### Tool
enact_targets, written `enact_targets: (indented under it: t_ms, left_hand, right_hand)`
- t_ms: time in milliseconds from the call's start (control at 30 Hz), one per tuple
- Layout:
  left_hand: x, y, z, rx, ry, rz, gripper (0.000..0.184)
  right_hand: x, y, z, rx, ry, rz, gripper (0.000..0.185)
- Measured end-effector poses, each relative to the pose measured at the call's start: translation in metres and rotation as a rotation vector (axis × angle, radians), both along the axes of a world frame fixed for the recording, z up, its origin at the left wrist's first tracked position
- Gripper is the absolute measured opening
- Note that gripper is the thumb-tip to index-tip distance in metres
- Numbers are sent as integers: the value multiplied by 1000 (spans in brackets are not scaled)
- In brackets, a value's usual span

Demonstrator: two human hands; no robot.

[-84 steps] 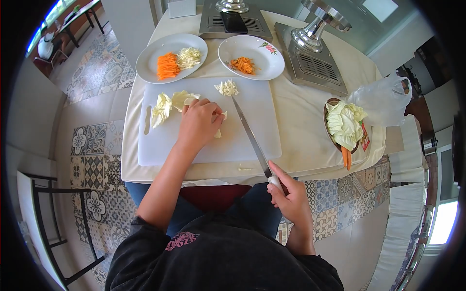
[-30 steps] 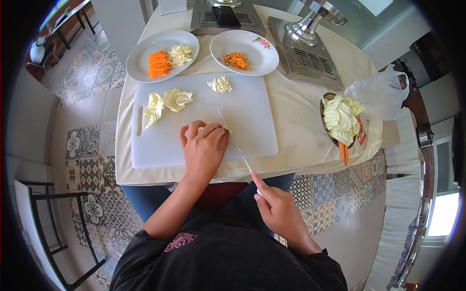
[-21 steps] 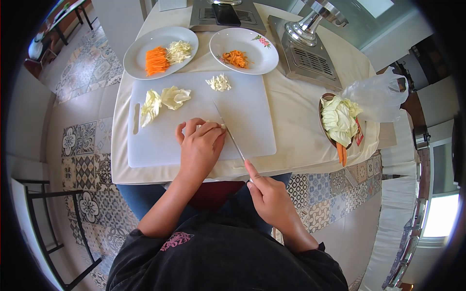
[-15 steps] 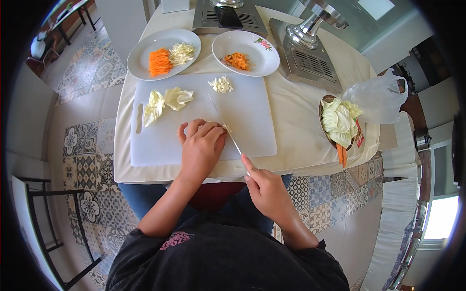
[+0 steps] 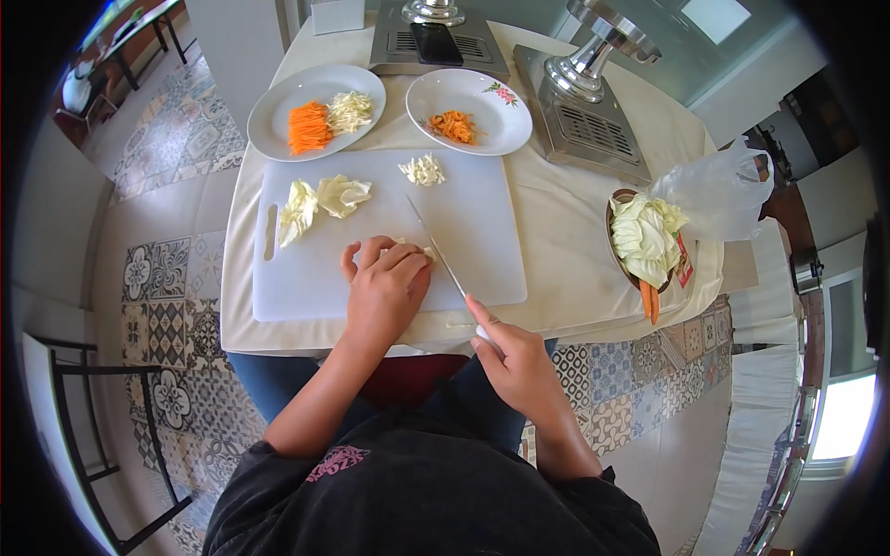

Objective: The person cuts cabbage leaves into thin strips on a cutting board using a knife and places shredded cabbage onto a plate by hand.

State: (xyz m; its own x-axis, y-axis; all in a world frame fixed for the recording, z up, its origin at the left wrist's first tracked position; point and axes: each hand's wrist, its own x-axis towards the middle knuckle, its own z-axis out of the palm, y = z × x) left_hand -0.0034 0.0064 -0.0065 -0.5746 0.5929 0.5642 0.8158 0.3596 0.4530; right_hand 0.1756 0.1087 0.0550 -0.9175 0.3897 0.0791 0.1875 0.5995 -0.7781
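Note:
My left hand point(image 5: 385, 283) presses a small pale cabbage piece point(image 5: 428, 251) onto the white cutting board point(image 5: 496, 269), fingers bent and mostly covering it. My right hand point(image 5: 513, 357) grips the white handle of a knife point(image 5: 434, 243), forefinger stretched along the blade's back. The blade slants up and away across the board, just right of my left fingertips. Further up the board lies a heap of chopped cabbage point(image 5: 423, 170). Two loose cabbage leaves point(image 5: 298, 213) rest at its upper left.
Behind the board stand an oval plate point(image 5: 269, 93) with carrot and pale strips, and a flowered plate point(image 5: 501, 111) with chopped carrot. A brown bowl point(image 5: 613, 243) holds cabbage and carrots, beside a plastic bag point(image 5: 718, 195). Metal stoves point(image 5: 593, 130) line the back.
The knife blade has shifted slightly right, away from my left fingertips, and my right hand has drawn back a little. My left hand stays on the cabbage. The view has tilted slightly.

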Motion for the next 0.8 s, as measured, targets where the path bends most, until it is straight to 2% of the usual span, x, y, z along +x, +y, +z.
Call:
enact_targets:
  t_ms: [500,800]
  left_hand:
    - [0,2,0,-11,19,31,13]
    - [1,1,2,-16,-43,41,12]
  right_hand:
    - [3,-5,8,-5,-65,25,52]
    - [30,-6,39,-20,-251,41,55]
